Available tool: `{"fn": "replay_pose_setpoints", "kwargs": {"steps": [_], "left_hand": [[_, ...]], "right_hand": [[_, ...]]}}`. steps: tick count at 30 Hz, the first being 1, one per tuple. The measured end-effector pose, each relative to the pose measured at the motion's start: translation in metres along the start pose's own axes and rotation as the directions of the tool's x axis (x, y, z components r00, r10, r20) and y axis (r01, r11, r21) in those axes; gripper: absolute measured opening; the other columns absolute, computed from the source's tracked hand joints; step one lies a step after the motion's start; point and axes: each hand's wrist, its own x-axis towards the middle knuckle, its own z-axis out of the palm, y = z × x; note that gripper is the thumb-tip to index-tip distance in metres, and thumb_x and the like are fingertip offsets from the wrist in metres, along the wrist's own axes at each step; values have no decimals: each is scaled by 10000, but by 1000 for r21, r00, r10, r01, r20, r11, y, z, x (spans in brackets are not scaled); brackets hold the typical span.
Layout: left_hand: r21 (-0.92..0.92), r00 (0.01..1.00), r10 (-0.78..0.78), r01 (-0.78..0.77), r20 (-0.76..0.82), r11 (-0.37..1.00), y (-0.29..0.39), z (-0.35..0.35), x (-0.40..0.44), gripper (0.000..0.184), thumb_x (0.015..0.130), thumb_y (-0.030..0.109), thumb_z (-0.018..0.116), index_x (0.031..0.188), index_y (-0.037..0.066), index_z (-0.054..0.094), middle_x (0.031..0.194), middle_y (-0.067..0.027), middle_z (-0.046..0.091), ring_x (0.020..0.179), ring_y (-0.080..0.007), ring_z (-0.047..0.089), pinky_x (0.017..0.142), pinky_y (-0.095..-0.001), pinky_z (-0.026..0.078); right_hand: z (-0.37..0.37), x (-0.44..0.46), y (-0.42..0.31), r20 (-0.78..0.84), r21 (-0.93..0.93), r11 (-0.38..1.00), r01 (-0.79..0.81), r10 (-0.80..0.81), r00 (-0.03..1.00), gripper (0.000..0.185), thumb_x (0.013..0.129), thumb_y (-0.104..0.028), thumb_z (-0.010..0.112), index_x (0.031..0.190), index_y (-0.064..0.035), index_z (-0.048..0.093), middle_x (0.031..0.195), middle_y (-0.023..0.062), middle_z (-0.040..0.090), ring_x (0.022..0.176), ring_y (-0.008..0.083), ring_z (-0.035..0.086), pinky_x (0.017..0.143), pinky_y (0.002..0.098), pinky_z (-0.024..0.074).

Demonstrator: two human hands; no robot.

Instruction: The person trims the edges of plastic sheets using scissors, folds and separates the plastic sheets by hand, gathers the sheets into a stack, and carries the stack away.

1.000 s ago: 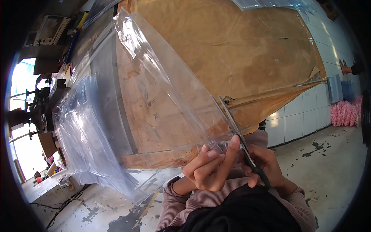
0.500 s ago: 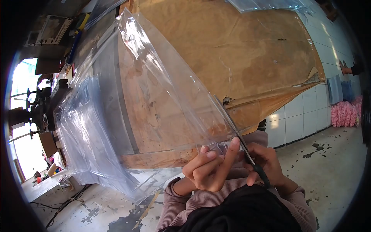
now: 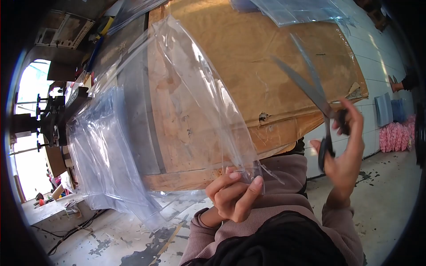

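My left hand (image 3: 234, 195) pinches the near end of a clear plastic sheet (image 3: 202, 84), close to my lap. From there the sheet stretches up and away over the wooden tabletop. A thin strip (image 3: 271, 174) of clear plastic sticks out beside my left fingertips. In my right hand (image 3: 348, 153) is a pair of scissors (image 3: 327, 111), gripped by its black handles. The blades are spread apart, point up and to the left, and stand clear of the sheet.
More clear plastic sheets (image 3: 100, 155) hang over the table's left side. Brown paper (image 3: 284, 75) covers the table, with bluish plastic (image 3: 293, 11) at its far edge. A black metal fixture (image 3: 55, 119) stands at left. A pink bundle (image 3: 396, 136) lies on the floor at right.
My right hand has moved up and right, away from the sheet, and the scissors have opened. My left hand has shifted slightly left and down, still pinching the plastic.
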Motion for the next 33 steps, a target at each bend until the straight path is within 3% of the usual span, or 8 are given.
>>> {"fn": "replay_pose_setpoints", "kwargs": {"steps": [3,4,11,14,17,19,28,33], "left_hand": [[-2,1000,11,-11,6,1000,-2,-3,-2,385,664,-11,607,1022,118,550,808,-48,441,889,-229,466,890,-365,455],[-2,1000,17,-17,2,1000,-3,-3,-4,379,662,-12,605,1015,115,552,807,-46,441,890,-229,466,883,-362,456],[-69,991,14,-24,-134,997,-4,2,-5,286,674,16,701,944,98,655,792,-15,493,895,-197,508,807,-277,510],[-68,987,22,-33,-156,997,-5,3,-5,262,672,39,707,924,99,670,775,-12,499,878,-194,519,787,-283,521],[-91,976,13,-34,-217,995,-5,8,-4,224,675,61,705,896,96,684,744,-9,502,850,-193,528,767,-292,530],[-86,972,14,-35,-235,996,-4,9,-2,214,674,72,704,887,94,687,727,-6,503,833,-192,533,748,-291,537],[-85,959,45,-71,-281,994,-7,11,0,200,656,72,716,855,80,697,719,-11,512,806,-187,538,707,-289,549],[-170,949,37,-95,-315,981,-7,9,0,183,651,42,718,832,55,694,716,-16,509,772,-184,546,689,-292,566]], "right_hand": [[5,26,3,-39,-158,956,248,-257,966,597,583,31,697,1133,-40,476,960,126,511,870,278,540,738,361,435],[4,34,4,60,-162,970,181,-173,983,555,653,29,672,1168,-54,482,1041,151,542,1058,283,521,870,367,413],[2,53,-8,256,-363,882,301,-216,942,595,647,27,673,1208,-30,485,1117,166,478,1040,331,479,866,395,405],[2,46,-9,264,-603,711,362,-250,932,563,663,-32,697,1198,-31,523,1130,159,489,1039,308,497,856,391,425],[-3,37,-32,294,-145,824,547,-492,820,457,657,-83,707,1093,-24,582,1095,132,522,978,276,537,781,379,465],[4,27,-31,268,235,693,682,-721,640,349,663,-123,692,992,-46,604,1014,87,560,880,225,572,697,333,479],[34,17,-31,130,224,480,848,-877,462,147,688,-127,646,820,-72,612,824,54,584,770,172,587,667,280,472],[37,23,-30,88,213,657,723,-750,656,149,678,-41,629,825,-38,598,811,54,583,737,160,583,681,303,480]]}}
